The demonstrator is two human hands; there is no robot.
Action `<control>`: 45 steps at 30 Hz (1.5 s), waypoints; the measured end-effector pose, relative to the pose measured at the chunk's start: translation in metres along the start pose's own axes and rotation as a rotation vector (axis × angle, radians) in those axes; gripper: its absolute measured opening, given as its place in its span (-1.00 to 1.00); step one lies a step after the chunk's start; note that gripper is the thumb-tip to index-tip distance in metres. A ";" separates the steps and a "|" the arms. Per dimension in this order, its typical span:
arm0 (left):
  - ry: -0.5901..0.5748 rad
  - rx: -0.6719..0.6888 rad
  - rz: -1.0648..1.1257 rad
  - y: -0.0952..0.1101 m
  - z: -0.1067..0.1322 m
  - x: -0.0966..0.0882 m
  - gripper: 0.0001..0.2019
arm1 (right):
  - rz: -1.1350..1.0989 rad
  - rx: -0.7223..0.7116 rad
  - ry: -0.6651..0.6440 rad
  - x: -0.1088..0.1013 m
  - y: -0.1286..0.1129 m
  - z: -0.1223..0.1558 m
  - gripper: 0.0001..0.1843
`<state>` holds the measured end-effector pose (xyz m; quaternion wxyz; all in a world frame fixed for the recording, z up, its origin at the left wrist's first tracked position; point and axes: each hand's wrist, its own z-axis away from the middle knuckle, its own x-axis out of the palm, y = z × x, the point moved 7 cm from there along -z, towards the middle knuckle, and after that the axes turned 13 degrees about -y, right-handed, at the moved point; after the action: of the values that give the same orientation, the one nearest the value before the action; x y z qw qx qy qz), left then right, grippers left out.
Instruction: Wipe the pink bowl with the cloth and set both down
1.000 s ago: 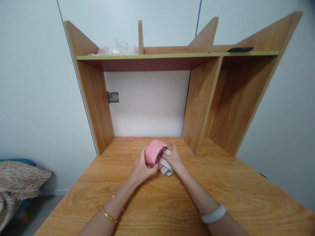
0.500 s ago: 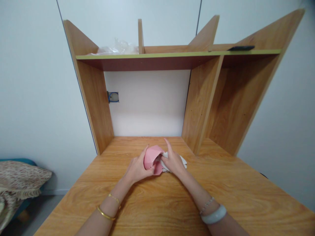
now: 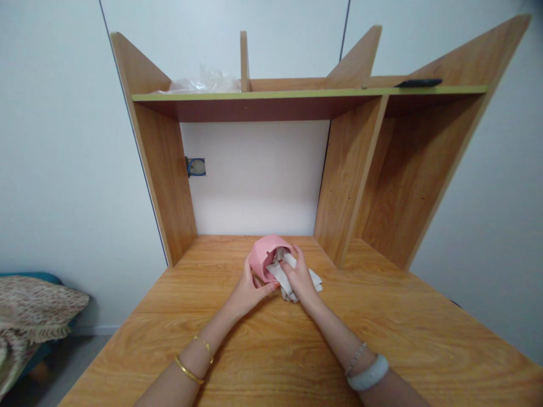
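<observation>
A pink faceted pot (image 3: 263, 252) is tipped on its side above the wooden desk, its opening turned toward my right hand. My left hand (image 3: 249, 289) grips it from the left and below, thumb near the rim. A small notch shows at the pot's rim. My right hand (image 3: 298, 276) holds a whitish cloth (image 3: 289, 290), part of it pushed into the opening. The cloth's loose end hangs out below and to the right of my right hand. Some right fingertips are hidden by the cloth and the pot.
Around the desk (image 3: 271, 350) stands a wooden hutch with a shelf (image 3: 254, 96). On the shelf lie a clear plastic bag (image 3: 203, 82) and a flat black object (image 3: 419, 83). An uncovered wall socket box (image 3: 196, 167) is behind. A patterned fringed blanket (image 3: 38, 308) lies at the left.
The pot has been turned and raised slightly, so its opening now shows more. My left hand has shifted lower on it. More of the cloth hangs from the opening.
</observation>
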<state>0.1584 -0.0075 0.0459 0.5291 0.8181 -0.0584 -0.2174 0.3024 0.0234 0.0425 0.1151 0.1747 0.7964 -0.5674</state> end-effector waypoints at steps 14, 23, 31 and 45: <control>0.082 -0.014 -0.101 0.016 0.002 -0.002 -0.39 | -0.047 0.194 -0.086 0.000 0.008 -0.008 -0.11; 0.046 -0.128 -0.605 0.020 0.007 -0.014 -0.33 | 0.432 0.118 -0.049 -0.017 -0.009 -0.005 -0.12; 0.068 -0.224 -0.806 0.027 0.008 -0.027 -0.46 | 0.593 -0.015 -0.236 0.004 -0.022 0.007 -0.33; 0.196 -0.027 -0.308 0.017 0.006 -0.033 -0.24 | 0.056 -0.006 -0.022 -0.001 -0.009 0.003 -0.34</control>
<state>0.1282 -0.0091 0.0684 0.5039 0.8274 0.1223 -0.2157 0.3000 0.0182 0.0495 0.1402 0.1903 0.7917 -0.5633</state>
